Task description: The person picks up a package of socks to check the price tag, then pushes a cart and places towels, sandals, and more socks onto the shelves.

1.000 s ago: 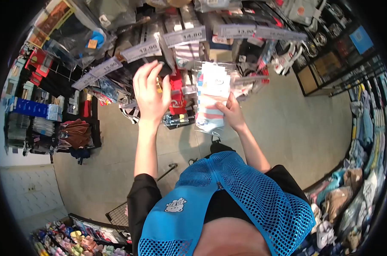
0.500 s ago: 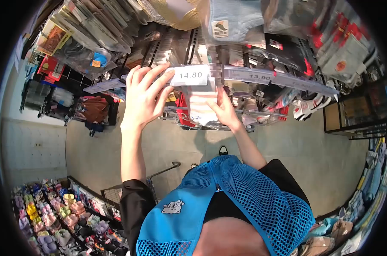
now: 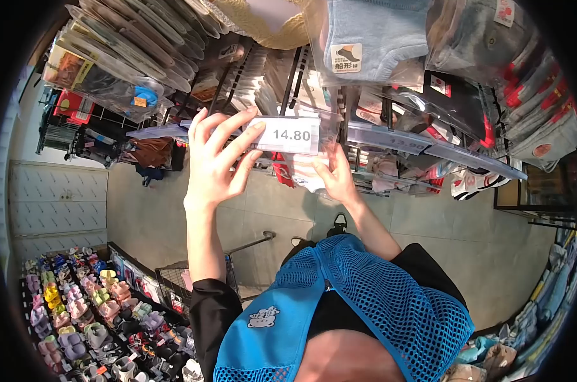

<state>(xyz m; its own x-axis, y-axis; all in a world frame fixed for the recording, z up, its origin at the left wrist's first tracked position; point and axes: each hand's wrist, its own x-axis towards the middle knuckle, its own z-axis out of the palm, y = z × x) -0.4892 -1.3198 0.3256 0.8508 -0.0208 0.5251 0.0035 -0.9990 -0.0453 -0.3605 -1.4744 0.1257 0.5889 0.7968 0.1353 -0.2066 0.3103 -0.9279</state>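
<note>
My left hand (image 3: 217, 162) is raised at the rack, its fingers spread and fingertips touching the left end of a white price tag (image 3: 291, 135) reading 14.80. The thumb stands apart below the tag. My right hand (image 3: 337, 176) grips a clear plastic packet with pale pink and white contents, probably socks (image 3: 309, 170), thumb on the near side. Much of that packet lies behind the price tag. Just above hang more packets on hooks, among them a large light-blue sock packet (image 3: 381, 41).
A clear label rail (image 3: 457, 155) runs right from the tag. Packed goods (image 3: 126, 48) hang upper left. Behind me at lower left are a wire cart (image 3: 174, 280) and a display of colourful sandals (image 3: 78, 309). Folded clothes (image 3: 543, 299) line the lower right.
The view has shifted, so rack and hands sit slightly lower and further right. The packet in my right hand is now more hidden behind the tag. My left fingers stay at the tag.
</note>
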